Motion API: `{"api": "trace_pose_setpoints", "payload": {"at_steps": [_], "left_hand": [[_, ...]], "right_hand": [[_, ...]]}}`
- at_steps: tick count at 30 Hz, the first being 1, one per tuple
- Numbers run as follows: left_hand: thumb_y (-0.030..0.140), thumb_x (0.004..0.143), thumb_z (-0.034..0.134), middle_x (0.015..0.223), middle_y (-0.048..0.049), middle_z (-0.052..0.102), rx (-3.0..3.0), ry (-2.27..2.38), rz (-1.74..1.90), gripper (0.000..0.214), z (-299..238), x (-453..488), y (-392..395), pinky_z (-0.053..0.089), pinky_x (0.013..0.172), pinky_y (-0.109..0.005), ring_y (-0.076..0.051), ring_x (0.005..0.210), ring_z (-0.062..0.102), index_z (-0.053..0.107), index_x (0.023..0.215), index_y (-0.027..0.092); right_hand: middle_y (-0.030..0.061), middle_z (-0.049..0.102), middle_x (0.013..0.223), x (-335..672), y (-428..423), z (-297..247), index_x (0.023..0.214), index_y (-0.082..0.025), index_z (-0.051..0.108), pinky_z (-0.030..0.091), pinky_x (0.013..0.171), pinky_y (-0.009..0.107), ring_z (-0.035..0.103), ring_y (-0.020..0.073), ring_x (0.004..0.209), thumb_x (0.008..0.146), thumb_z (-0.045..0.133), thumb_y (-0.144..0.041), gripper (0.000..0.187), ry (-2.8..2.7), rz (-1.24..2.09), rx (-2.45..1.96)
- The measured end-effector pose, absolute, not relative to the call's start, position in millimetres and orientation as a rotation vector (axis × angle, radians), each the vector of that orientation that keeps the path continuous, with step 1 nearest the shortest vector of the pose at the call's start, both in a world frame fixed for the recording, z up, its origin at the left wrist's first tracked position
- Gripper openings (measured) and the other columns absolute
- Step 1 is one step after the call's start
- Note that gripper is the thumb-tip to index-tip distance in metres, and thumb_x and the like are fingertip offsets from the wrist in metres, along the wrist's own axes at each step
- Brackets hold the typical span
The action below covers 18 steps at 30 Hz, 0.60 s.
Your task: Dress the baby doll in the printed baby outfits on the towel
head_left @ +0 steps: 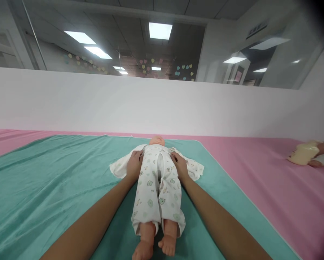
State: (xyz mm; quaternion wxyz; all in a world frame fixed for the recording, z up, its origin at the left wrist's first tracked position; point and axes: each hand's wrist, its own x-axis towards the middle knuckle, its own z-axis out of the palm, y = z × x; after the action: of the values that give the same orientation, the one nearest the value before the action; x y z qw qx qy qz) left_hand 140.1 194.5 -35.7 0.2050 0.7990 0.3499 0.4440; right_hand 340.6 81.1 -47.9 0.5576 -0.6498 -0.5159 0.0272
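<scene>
A baby doll [157,140] lies on its back, head away from me and bare feet [144,249] towards me. It wears white printed baby pants [150,184] with an open crotch. A white top [124,166] spreads out on both sides of its body. My left hand [134,165] is closed at the left side of the pants' waist, by a thin white edge or tie. At the right side of the waist, my right hand [180,165] is closed in the same way. The fingertips of both hands are partly hidden.
A wrinkled green cloth [56,187] lies under the doll, on a pink sheet [245,166]. At the far right edge another doll [305,153] is partly in view. Behind stands a low white wall [124,104] with glass panes above it.
</scene>
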Motion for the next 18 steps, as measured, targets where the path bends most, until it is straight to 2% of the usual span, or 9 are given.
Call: {"api": "trace_pose_setpoints", "payload": {"at_steps": [2, 5, 8, 10, 14, 18], "left_hand": [[0.030, 0.085, 0.045, 0.104, -0.0076, 0.059, 2.169, 0.909, 1.230, 0.025, -32, 141, 198, 0.037, 0.096, -0.036, -0.024, 0.103, 0.053, 0.064, 0.099, 0.021], [0.029, 0.080, 0.052, 0.096, -0.0069, 0.062, 1.985, 0.887, 1.186, 0.015, -25, 142, 204, 0.035, 0.095, -0.036, -0.025, 0.100, 0.052, 0.064, 0.081, 0.021], [0.029, 0.079, 0.053, 0.077, -0.0058, 0.061, 1.842, 0.902, 1.141, 0.016, -17, 140, 207, 0.040, 0.083, -0.034, -0.024, 0.084, 0.053, 0.059, 0.067, 0.020], [0.031, 0.079, 0.053, 0.064, -0.0031, 0.055, 1.730, 0.878, 1.089, 0.021, -13, 138, 209, 0.042, 0.071, -0.031, -0.019, 0.069, 0.051, 0.054, 0.061, 0.019], [0.034, 0.080, 0.052, 0.055, 0.0012, 0.046, 1.476, 0.744, 0.971, 0.025, -10, 135, 211, 0.042, 0.058, -0.026, -0.013, 0.053, 0.045, 0.047, 0.061, 0.019], [0.030, 0.081, 0.050, 0.059, -0.0005, 0.051, 1.268, 0.618, 0.925, 0.017, -10, 139, 213, 0.045, 0.058, -0.025, -0.012, 0.054, 0.049, 0.051, 0.071, 0.017]], "right_hand": [[0.0056, 0.062, 0.100, 341, 84, -47, 0.101, -0.022, 0.065, 0.039, 0.087, 0.033, 0.054, 0.0213, 0.096, 0.087, 0.042, -0.043, 0.034, -1.251, 0.031, -1.482], [0.0066, 0.059, 0.103, 342, 89, -44, 0.100, -0.022, 0.066, 0.039, 0.091, 0.034, 0.053, 0.0204, 0.100, 0.087, 0.044, -0.040, 0.032, -1.268, 0.012, -1.443], [0.0049, 0.060, 0.104, 343, 95, -37, 0.095, -0.023, 0.066, 0.038, 0.092, 0.032, 0.053, 0.0191, 0.100, 0.086, 0.045, -0.038, 0.027, -1.313, 0.034, -1.413], [0.0032, 0.063, 0.098, 344, 100, -33, 0.087, -0.022, 0.065, 0.038, 0.088, 0.031, 0.054, 0.0191, 0.094, 0.083, 0.047, -0.038, 0.024, -1.280, 0.088, -1.472], [0.0037, 0.064, 0.086, 351, 112, -32, 0.077, -0.020, 0.061, 0.038, 0.079, 0.033, 0.055, 0.0210, 0.084, 0.080, 0.045, -0.038, 0.024, -1.117, 0.168, -1.579], [0.0052, 0.064, 0.078, 360, 125, -40, 0.070, -0.019, 0.057, 0.040, 0.074, 0.032, 0.054, 0.0214, 0.079, 0.079, 0.041, -0.041, 0.028, -1.022, 0.226, -1.548]]}}
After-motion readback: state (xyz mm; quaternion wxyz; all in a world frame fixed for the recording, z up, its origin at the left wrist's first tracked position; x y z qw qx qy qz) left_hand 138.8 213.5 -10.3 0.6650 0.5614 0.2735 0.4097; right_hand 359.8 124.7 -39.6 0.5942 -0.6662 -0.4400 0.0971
